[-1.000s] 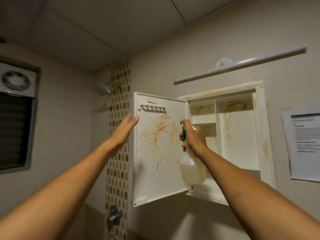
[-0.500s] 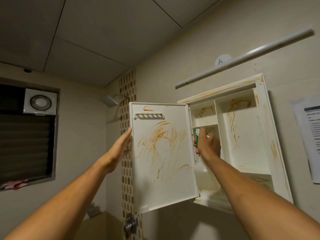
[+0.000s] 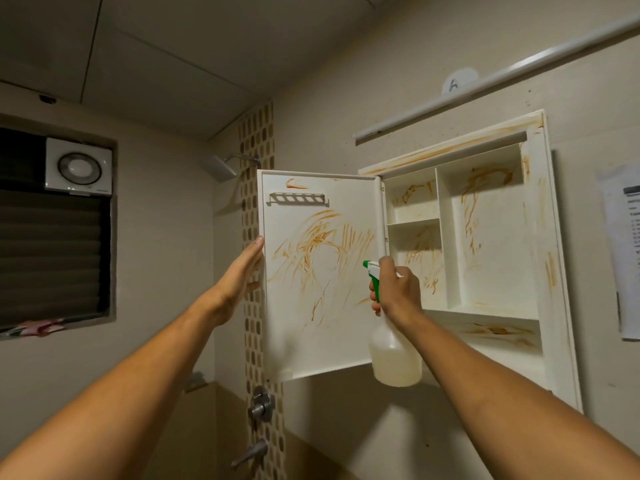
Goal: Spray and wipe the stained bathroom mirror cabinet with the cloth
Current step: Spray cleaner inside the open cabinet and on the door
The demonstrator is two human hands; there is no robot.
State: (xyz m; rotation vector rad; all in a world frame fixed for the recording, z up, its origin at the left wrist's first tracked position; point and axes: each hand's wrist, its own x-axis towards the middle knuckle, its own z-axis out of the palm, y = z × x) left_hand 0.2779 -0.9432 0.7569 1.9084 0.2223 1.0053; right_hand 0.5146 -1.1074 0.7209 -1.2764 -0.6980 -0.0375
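The white wall cabinet (image 3: 491, 237) hangs open, its shelves smeared with orange-brown stains. Its door (image 3: 311, 323) swings out to the left, the inner face covered in the same streaks, with a small rack near the top. My left hand (image 3: 242, 271) rests flat against the door's outer left edge, fingers straight. My right hand (image 3: 394, 289) grips a translucent spray bottle (image 3: 394, 355) with a green and white trigger head, its nozzle pointing left at the door's inner face. No cloth is in view.
A tube light (image 3: 485, 81) runs above the cabinet. A paper notice (image 3: 623, 254) hangs on the wall to the right. A shower head (image 3: 220, 166) and taps (image 3: 261, 405) sit along the tiled strip at left. A window with an exhaust fan (image 3: 78, 168) is far left.
My right hand has drawn the spray bottle back out of the cabinet's shelf area and now holds it in front of the door's inner face. My left hand stays on the door edge.
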